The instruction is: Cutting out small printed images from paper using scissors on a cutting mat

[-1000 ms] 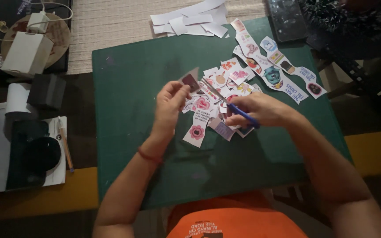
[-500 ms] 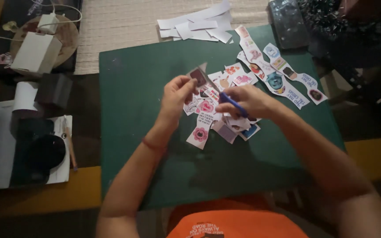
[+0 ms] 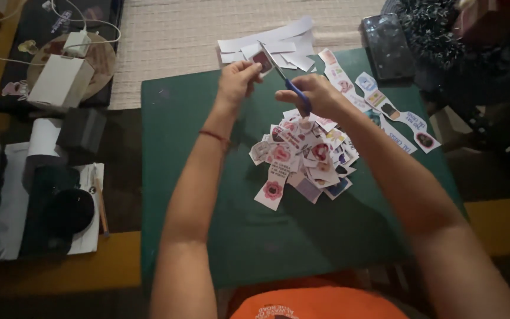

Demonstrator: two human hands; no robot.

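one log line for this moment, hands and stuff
left hand: holds small paper cutout | right hand: blue-handled scissors, blades at cutout | below: sticker pile on green mat

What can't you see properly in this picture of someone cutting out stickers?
All in the head view:
- Small cut-out: the left hand pinches it, covering part; its picture is too small to tell.
- Scissors: the right hand hides most of the blue handles.
- Sticker pile: lower pieces are buried under others.
- Dark things at left: too dim to name.
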